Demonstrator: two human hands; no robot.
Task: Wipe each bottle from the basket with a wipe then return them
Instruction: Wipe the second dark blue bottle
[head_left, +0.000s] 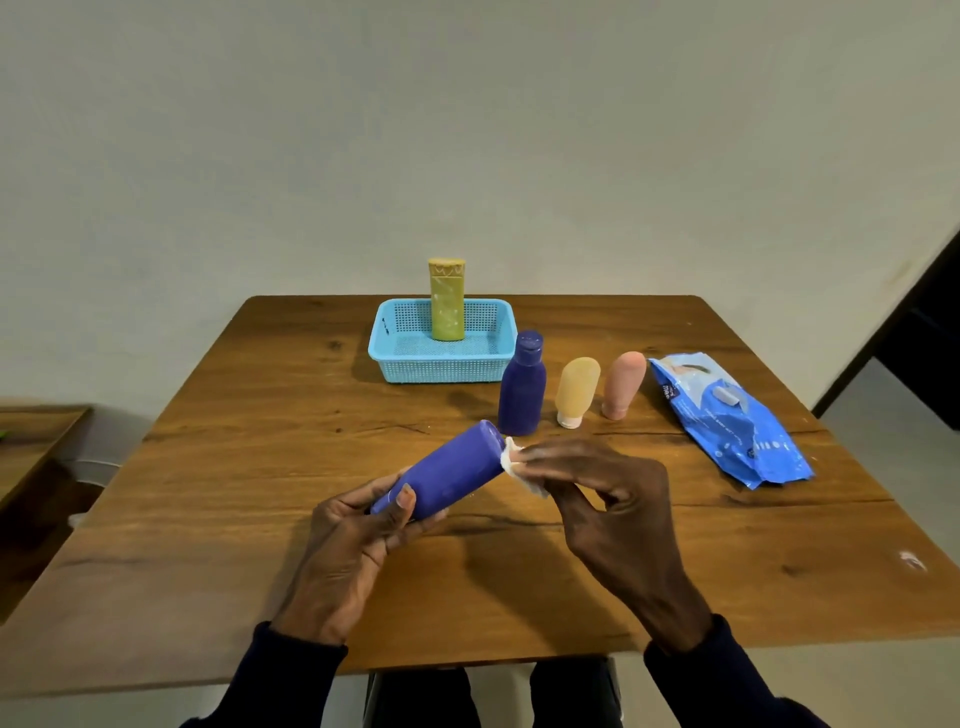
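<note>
The left hand is wrapped around the cap end of a purple bottle, thumb across the top and fingers closed underneath, holding it tilted above the table with its flat base pointing up and away toward the right; the right hand pinches a small white wipe between thumb and fingertips and presses it against the rim of that base, the remaining fingers loosely curled; both wrists emerge from dark sleeves at the near edge of the table. Beyond the hands, a second purple bottle with a cap on top stands upright, just behind the held one; to its right stand an orange tube on a white cap and a pink tube on its cap, the three forming a short row, close but not touching. Farther back sits a light-blue basket with perforated walls; inside it a yellow bottle stands upright near the back wall, rising well above the rim. At the right end of the row lies a blue pack of wipes, crumpled and flat on the wood, near the pink tube.
</note>
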